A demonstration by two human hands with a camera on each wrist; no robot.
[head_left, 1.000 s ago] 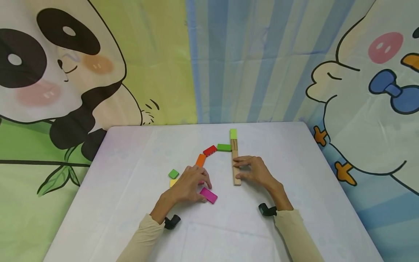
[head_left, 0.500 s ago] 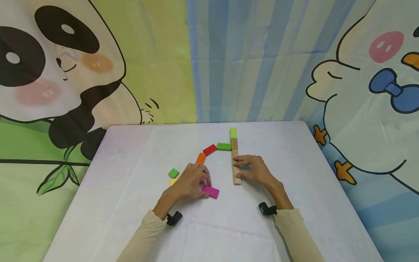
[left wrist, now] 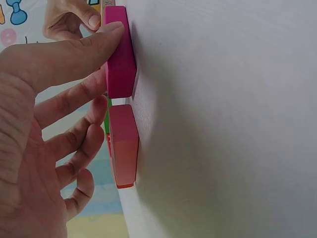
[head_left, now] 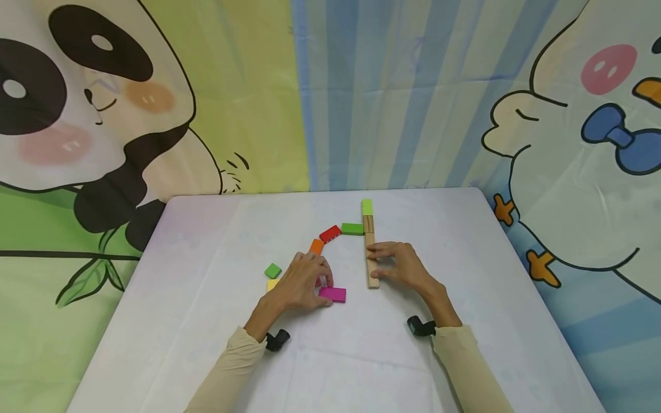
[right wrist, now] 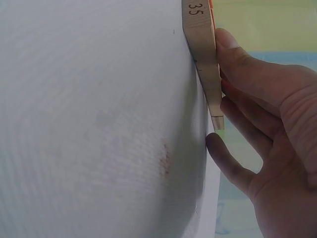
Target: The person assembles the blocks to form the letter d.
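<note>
My left hand (head_left: pixel 301 282) pinches a magenta block (head_left: pixel 333 295) between thumb and index finger, in the left wrist view (left wrist: pixel 119 59) at the top. Next to it lies a pink block (left wrist: pixel 124 124), mostly hidden behind the hand in the head view. At the row of plain wooden blocks (head_left: pixel 372 280), my right hand (head_left: pixel 405 265) rests its thumb and fingertips on the top. The near wooden block (right wrist: pixel 202 42) bears the number 35. An orange block (head_left: pixel 317 246), a red block (head_left: pixel 330 233) and a green block (head_left: pixel 353 229) curve up to that row.
A light green block (head_left: pixel 366 207) caps the far end of the wooden row. Left of my left hand lie another green block (head_left: pixel 272 271) and a yellow block (head_left: pixel 272 284), partly covered. The white table (head_left: pixel 217 229) meets a printed cloth backdrop (head_left: pixel 268 115).
The magenta block has turned from a slant to nearly level and shifted slightly right and away from me, with my left hand following. My right hand stays at the wooden row.
</note>
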